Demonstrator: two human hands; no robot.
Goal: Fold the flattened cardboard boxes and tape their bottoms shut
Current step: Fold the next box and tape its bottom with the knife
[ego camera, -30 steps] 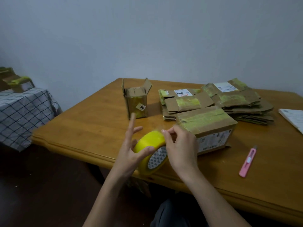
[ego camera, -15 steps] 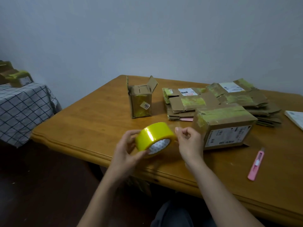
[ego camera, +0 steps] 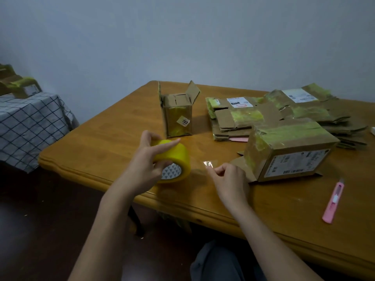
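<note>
In the head view, the round roll of yellow adhesive tape [ego camera: 172, 161] is gripped by the left hand [ego camera: 146, 165] just above the near edge of the brown wooden table [ego camera: 101, 142]. The thumb is laid along the top of the roll and the other fingers are curled around its side and white core, probably so that the roll is kept from turning freely while tape is drawn off.

At 3 o'clock from the roll, the free end of the transparent tape strip [ego camera: 208, 164] is pinched between thumb and forefinger of the right hand [ego camera: 229, 179]. A short length of tape appears to be stretched between roll and fingers, though it is almost invisible against the wood.

At 3 o'clock from the right hand, very near it, the large brown cardboard box with a white shipping label [ego camera: 290, 151] is lying with its flaps spread on the table. Old yellowish tape is seen on its upper face. It is judged to be the box waiting for the new strip.

At 12 o'clock from the roll, the small upright cardboard box with a "203" sticker [ego camera: 177, 116] is standing with its top flaps open. At 1 o'clock, the stacks of flattened cardboard boxes [ego camera: 263, 116] are kept, not yet folded.

At 4 o'clock from the large box, the pink plastic utility knife [ego camera: 333, 201] is placed within reach, presumably for cutting the tape.
</note>
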